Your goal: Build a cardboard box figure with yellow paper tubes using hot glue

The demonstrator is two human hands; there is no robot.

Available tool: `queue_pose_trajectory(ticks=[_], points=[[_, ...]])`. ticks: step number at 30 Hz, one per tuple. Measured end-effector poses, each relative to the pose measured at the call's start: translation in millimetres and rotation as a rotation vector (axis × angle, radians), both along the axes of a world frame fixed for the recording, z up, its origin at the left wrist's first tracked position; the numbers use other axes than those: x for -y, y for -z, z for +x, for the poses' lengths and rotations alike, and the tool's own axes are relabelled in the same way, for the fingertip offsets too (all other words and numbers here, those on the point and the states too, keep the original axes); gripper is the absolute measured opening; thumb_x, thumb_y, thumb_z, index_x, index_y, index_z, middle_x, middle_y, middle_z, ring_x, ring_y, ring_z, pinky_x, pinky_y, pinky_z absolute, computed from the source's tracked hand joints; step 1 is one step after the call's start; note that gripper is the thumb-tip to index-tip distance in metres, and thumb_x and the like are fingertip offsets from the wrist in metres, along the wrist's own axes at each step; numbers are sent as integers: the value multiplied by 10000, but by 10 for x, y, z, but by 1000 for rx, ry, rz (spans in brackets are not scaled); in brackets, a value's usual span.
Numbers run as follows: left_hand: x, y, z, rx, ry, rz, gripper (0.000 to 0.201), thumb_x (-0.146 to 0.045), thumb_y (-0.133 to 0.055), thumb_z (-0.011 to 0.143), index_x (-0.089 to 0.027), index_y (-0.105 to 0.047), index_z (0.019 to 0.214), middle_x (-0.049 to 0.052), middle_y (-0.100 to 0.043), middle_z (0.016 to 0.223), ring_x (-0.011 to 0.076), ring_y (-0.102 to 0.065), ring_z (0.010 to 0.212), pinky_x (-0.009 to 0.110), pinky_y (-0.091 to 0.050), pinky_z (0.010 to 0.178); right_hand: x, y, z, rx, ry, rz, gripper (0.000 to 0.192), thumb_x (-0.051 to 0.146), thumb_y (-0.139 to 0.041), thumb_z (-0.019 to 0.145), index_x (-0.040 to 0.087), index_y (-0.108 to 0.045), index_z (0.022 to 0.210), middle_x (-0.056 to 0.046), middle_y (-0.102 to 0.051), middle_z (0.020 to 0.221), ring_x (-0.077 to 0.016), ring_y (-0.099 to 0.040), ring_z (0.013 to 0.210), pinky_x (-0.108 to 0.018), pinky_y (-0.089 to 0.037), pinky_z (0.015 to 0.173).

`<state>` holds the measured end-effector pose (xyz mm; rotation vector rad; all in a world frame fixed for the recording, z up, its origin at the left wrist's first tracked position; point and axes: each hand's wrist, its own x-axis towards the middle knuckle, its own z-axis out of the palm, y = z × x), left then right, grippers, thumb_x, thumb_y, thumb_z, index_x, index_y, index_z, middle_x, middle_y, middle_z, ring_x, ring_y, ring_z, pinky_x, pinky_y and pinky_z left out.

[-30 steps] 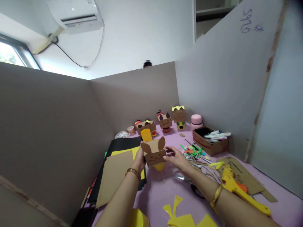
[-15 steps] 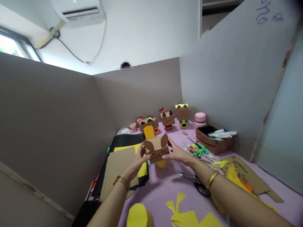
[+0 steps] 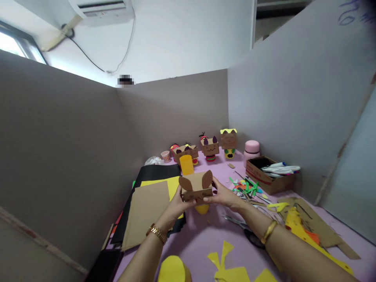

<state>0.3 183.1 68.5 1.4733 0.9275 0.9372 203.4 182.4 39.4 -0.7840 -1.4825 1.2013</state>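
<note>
Between my two hands is a small cardboard box [image 3: 196, 184] with two brown ears and a drawn face turned toward me. My left hand [image 3: 179, 203] grips its left side, thumb along the lower front edge. On the right side my right hand [image 3: 221, 194] grips it the same way. A rounded yellow piece [image 3: 202, 208] shows just beneath the box; whether the two are joined I cannot tell. Behind the box stands an orange-yellow paper tube [image 3: 186, 164]. Scissors [image 3: 245, 229] lie on the purple table under my right forearm.
Cardboard sheets [image 3: 148, 211] and black sheets [image 3: 158, 171] lie at left. Several box-headed figures [image 3: 210, 148] stand at the back. Right are a pink flask [image 3: 252, 150], a box of markers [image 3: 268, 178], paper scraps [image 3: 248, 187] and cardboard [image 3: 317, 225]. Yellow paper [image 3: 232, 272] lies in front.
The box has tipped forward, so more of its top shows and its front face looks shorter. Both hands still hold it. The camera view has shifted slightly.
</note>
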Motion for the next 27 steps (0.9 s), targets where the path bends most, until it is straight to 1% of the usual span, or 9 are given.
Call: queue_pose_trajectory(ticks=[2, 4, 8, 10, 12, 15, 19, 23, 27], points=[[-18, 27, -16, -3, 3, -8, 907, -281, -833, 583, -167, -342, 1337, 158, -564, 1274, 310, -528, 1172, 428, -424, 985, 1, -8, 14, 12, 2, -19, 1022, 361, -862, 576, 215, -300, 1416, -164, -296, 1531, -372, -285, 1373, -575, -248, 1086], [-37, 43, -45, -4, 5, -14, 888, -260, -834, 571, -182, -365, 1321, 144, -558, 1273, 311, -512, 1185, 432, -412, 994, 5, -33, 31, 18, 2, -28, 1053, 387, -863, 571, 221, -273, 1428, -163, -316, 1520, -360, -259, 1388, -563, -223, 1101], [-38, 66, -98, 0, 24, -3, 771, -235, -811, 589, -190, -439, 1263, 116, -584, 1219, 315, -480, 1216, 420, -407, 999, 5, -50, 61, 25, -16, -12, 946, 371, -856, 598, 238, -352, 1387, -136, -399, 1476, -335, -345, 1345, -542, -271, 1081], [-23, 80, -105, -1, 37, 7, 772, -224, -808, 591, -190, -441, 1268, 115, -583, 1223, 317, -464, 1232, 416, -400, 1007, 0, -39, 69, 27, -24, -6, 872, 328, -845, 630, 235, -388, 1367, -126, -448, 1441, -340, -397, 1306, -561, -305, 1051], [-10, 98, -110, -4, 52, 10, 800, -217, -813, 590, -194, -426, 1291, 127, -550, 1283, 318, -440, 1259, 417, -385, 1021, -3, -36, 74, 17, -23, -5, 810, 288, -833, 654, 231, -418, 1347, -117, -472, 1419, -338, -432, 1276, -560, -347, 1024], [-7, 138, -138, -2, 73, 15, 864, -253, -807, 613, -221, -368, 1358, 137, -449, 1403, 309, -365, 1330, 412, -358, 1045, -3, -58, 79, -13, -9, -11, 729, 262, -810, 686, 222, -449, 1317, -114, -454, 1426, -330, -456, 1252, -534, -412, 984], [-22, 209, -210, -6, 91, 22, 984, -288, -795, 630, -262, -243, 1443, 138, -373, 1468, 297, -302, 1378, 434, -288, 1090, 1, -64, 92, -33, -18, -22, 750, 231, -807, 689, 220, -431, 1338, -109, -502, 1370, -329, -476, 1230, -553, -401, 996], [-27, 278, -248, -26, 143, 31, 1027, -304, -834, 576, -280, -282, 1442, 132, -406, 1465, 322, -304, 1378, 476, -236, 1112, 3, 0, 112, -44, -39, -18, 797, 185, -817, 671, 234, -410, 1354, -97, -518, 1343, -335, -459, 1248, -573, -367, 1022], [-19, 310, -247, -53, 159, 41, 1024, -344, -828, 594, -292, -271, 1452, 133, -393, 1478, 334, -274, 1394, 505, -176, 1126, 5, 38, 158, -57, -51, 4, 683, 165, -769, 733, 231, -447, 1331, -83, -518, 1341, -328, -460, 1245, -577, -365, 1021]])
